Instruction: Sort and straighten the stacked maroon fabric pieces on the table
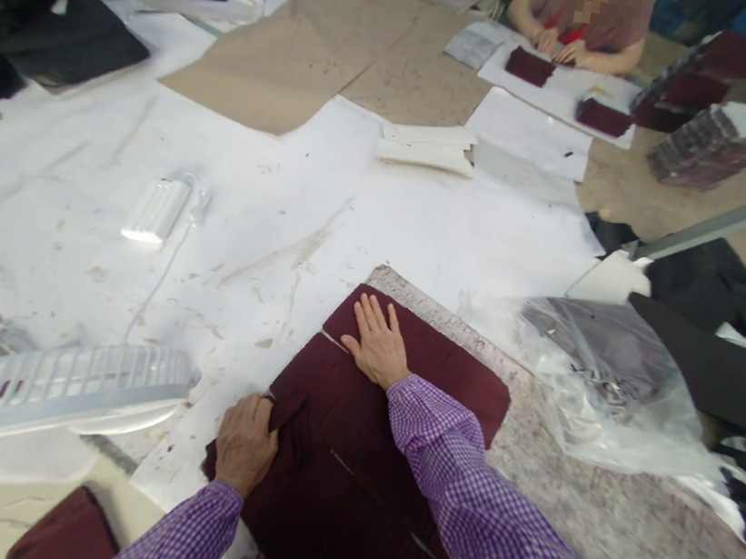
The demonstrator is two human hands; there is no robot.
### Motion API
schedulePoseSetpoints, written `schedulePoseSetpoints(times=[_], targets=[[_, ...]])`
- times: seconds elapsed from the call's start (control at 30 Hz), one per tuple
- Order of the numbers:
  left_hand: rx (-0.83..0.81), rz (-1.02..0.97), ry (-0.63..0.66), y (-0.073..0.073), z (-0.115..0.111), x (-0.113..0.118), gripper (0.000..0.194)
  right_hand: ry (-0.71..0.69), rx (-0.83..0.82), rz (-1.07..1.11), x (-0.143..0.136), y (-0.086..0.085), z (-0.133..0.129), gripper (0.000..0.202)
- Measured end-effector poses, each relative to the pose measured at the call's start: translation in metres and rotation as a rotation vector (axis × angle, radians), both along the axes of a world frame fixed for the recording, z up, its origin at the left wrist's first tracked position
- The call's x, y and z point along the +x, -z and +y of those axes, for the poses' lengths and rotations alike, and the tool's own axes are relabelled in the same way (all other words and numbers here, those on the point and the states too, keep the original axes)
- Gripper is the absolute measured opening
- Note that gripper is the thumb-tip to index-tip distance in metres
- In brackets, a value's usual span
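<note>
Maroon fabric pieces [354, 424] lie side by side on a speckled grey board [469, 329], with thin pale gaps between them. My right hand [378, 343] rests flat on the far piece, fingers stretched out. At the near left edge, my left hand [246, 442] is closed on a maroon fabric piece, whose corner is bunched up beside the fingers. The left fingertips are partly hidden in the folds. Purple checked sleeves cover both forearms, and the right one hides part of the cloth.
A white slatted fan [62, 394] stands at left, near a white power strip [157, 210]. A clear plastic bag [625, 395] and black cloth [712, 361] lie at right. Across the table, a person [585, 23] handles maroon pieces beside stacked bundles [713, 146]. Dark fabric [67, 38] fills the far left.
</note>
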State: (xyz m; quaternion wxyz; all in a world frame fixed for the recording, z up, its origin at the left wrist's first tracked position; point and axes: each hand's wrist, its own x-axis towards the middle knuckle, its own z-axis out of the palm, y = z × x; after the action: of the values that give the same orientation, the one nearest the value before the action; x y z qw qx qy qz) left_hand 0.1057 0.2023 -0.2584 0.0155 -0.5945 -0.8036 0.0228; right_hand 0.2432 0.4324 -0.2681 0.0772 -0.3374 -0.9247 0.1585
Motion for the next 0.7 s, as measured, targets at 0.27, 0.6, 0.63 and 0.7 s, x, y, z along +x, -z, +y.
schedulePoseSetpoints(times=[0.27, 0.6, 0.63, 0.7], targets=[[0.049, 0.040, 0.049, 0.000, -0.002, 0.000, 0.012, 0.086, 0.093, 0.053, -0.032, -0.045, 0.001, 0.055], [0.011, -0.043, 0.029, 0.005, -0.005, -0.004, 0.016, 0.772, 0.057, -0.081, 0.141, -0.003, -0.044, 0.063], [0.014, -0.057, 0.029, 0.004, -0.004, -0.003, 0.017, 0.763, 0.039, -0.080, 0.144, 0.000, -0.045, 0.063], [0.030, -0.087, 0.025, 0.000, -0.004, -0.002, 0.019, 0.734, -0.002, -0.058, 0.150, -0.003, -0.046, 0.062]])
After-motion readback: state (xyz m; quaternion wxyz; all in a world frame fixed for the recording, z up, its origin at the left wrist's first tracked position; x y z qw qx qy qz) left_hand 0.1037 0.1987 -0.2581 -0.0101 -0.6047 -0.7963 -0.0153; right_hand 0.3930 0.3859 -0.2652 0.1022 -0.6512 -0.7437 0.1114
